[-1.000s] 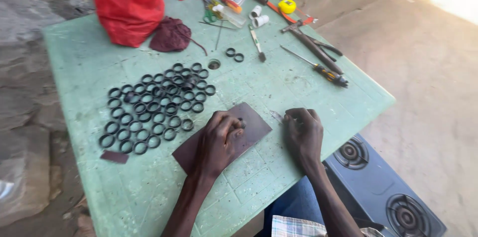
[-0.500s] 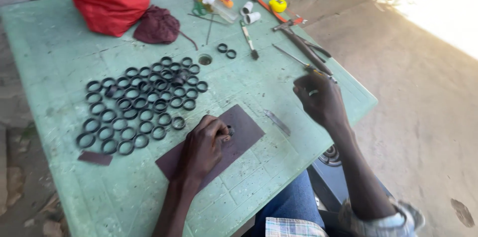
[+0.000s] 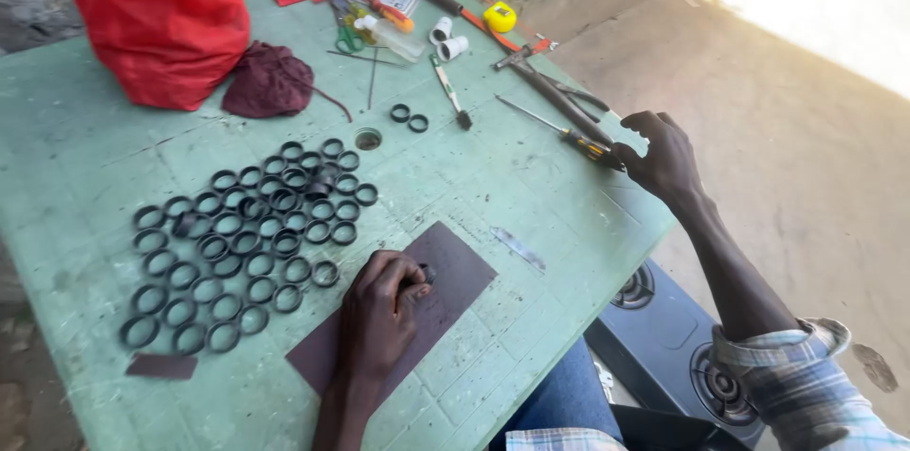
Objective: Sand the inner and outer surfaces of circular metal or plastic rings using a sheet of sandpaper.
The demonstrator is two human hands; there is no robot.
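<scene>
Green and scuffed, the plastic table [image 3: 85,129] carries everything in view. The left hand [image 3: 379,314] rests at the near edge on a dark brown sheet [image 3: 455,271], fingers curled tight around a small black ring [image 3: 427,273] that it presses onto the sheet. The right hand [image 3: 664,162] is far out at the table's right edge, fingers bent and narrowly parted, closing on the orange-and-black handle of a screwdriver [image 3: 569,134]; whether it already grips the handle I cannot tell.

Left of the sheet, a broad cluster of black rings [image 3: 242,238] lies flat in loose rows, many touching one another. Two more rings [image 3: 409,117] sit apart, farther back, near a round hole [image 3: 368,139] in the tabletop. A small dark offcut [image 3: 161,366] lies at the near left, and a thin metal blade [image 3: 518,249] just right of the sheet. At the far left stand a red bag [image 3: 161,15] and a maroon cloth [image 3: 270,81]. Hand tools, a yellow tape measure [image 3: 500,17] and two white pipe fittings [image 3: 447,39] crowd the far right. Beneath the table's right edge, near the knees, sits a black gas stove [image 3: 682,356].
</scene>
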